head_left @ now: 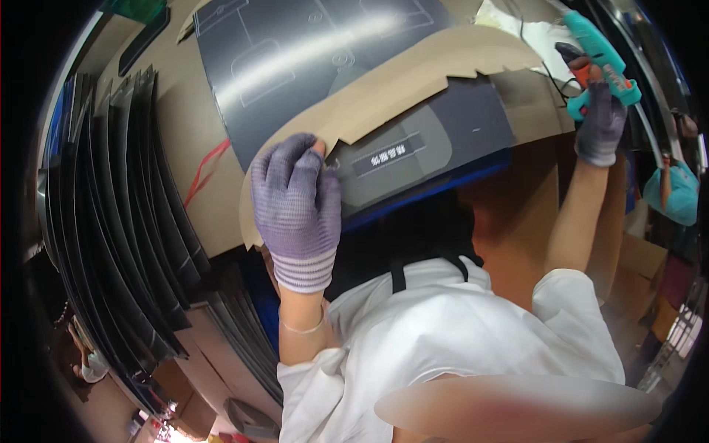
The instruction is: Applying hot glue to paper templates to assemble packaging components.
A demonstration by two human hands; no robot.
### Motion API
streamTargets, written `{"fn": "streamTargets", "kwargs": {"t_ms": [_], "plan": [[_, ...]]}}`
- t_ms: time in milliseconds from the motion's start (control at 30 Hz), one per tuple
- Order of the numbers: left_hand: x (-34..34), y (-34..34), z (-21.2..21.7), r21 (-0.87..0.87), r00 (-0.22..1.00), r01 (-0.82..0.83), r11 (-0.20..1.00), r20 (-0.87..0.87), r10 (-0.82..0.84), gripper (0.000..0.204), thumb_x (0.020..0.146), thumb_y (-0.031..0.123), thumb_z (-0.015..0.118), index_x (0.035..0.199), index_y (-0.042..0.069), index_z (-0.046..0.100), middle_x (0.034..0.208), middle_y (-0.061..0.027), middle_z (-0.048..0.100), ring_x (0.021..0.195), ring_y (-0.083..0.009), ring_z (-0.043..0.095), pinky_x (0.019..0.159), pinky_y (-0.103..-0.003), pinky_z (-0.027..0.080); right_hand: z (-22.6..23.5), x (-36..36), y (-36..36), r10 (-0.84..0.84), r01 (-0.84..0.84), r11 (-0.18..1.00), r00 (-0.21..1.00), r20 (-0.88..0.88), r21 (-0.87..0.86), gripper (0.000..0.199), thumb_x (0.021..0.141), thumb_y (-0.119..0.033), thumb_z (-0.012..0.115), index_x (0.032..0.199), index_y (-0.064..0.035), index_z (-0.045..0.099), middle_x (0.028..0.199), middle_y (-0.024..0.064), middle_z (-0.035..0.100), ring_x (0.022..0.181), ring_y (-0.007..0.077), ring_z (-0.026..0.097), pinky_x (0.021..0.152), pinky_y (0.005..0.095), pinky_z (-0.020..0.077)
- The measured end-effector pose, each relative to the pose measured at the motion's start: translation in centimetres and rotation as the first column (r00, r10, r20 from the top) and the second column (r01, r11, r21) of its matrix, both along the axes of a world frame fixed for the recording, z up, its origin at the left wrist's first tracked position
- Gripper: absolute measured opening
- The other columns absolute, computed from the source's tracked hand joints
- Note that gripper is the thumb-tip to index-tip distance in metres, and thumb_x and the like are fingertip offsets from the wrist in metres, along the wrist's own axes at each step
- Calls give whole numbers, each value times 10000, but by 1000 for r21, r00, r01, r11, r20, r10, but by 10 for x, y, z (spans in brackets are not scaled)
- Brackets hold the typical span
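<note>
My left hand, in a purple-grey knit glove with a striped cuff, is closed on the near left part of a long curved brown cardboard strip with notched edges. The strip lies across a dark grey printed board with pale line drawings and a small label panel. Out at the far right, my right hand, in a similar glove with a bare fingertip showing, is closed round a teal hot glue gun. The glue gun's handle is partly hidden by the fingers.
Several dark curved boards stand in a row at the left. Beside the printed board lies a red ribbon on the tan table. White paper and a black cord are near the glue gun. Another person's teal-clad part shows far right.
</note>
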State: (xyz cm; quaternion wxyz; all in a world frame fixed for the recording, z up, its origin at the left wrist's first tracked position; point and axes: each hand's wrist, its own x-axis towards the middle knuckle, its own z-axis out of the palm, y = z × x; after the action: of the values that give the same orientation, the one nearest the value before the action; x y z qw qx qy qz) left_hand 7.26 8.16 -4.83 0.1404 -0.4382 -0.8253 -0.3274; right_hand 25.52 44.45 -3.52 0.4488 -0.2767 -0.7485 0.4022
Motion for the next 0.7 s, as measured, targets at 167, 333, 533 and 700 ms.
{"fn": "streamTargets", "kwargs": {"t_ms": [167, 333, 533, 700], "plan": [[-1, -9, -4, -5, 999, -44, 999, 18, 44, 276, 744, -2, 705, 1019, 19, 713, 1072, -133, 674, 1010, -342, 612, 916, -430, 499, 36, -29, -127, 470, -489, 872, 829, 302, -15, 433, 860, -390, 788, 1045, -5, 717, 961, 83, 708, 850, 159, 654, 767, 287, 509], [2, -2, -7, 5, 998, -37, 999, 45, 37, 269, 758, 15, 723, 1026, 31, 720, 1060, -122, 686, 1034, -333, 621, 952, -423, 499, 23, -38, -156, 391, -498, 859, 787, 477, 117, 387, 775, -315, 841, 896, 24, 699, 979, 121, 656, 929, 259, 642, 839, 349, 500], [4, -3, -6, 21, 998, -25, 999, 60, 23, 252, 752, 7, 728, 1003, 34, 720, 1061, -115, 688, 1020, -330, 626, 941, -419, 502, 20, -52, -173, 333, -541, 800, 761, 557, 259, 370, 722, -304, 865, 824, 5, 689, 876, 112, 612, 813, 265, 611, 742, 351, 495], [5, -6, -7, 36, 995, -45, 998, 92, 41, 230, 742, 3, 734, 969, 36, 715, 1052, -114, 690, 1005, -330, 627, 924, -418, 504, 20, -43, -159, 262, -495, 817, 775, 575, 295, 361, 740, -234, 875, 928, 8, 684, 861, 112, 631, 784, 252, 623, 726, 334, 507]]}}
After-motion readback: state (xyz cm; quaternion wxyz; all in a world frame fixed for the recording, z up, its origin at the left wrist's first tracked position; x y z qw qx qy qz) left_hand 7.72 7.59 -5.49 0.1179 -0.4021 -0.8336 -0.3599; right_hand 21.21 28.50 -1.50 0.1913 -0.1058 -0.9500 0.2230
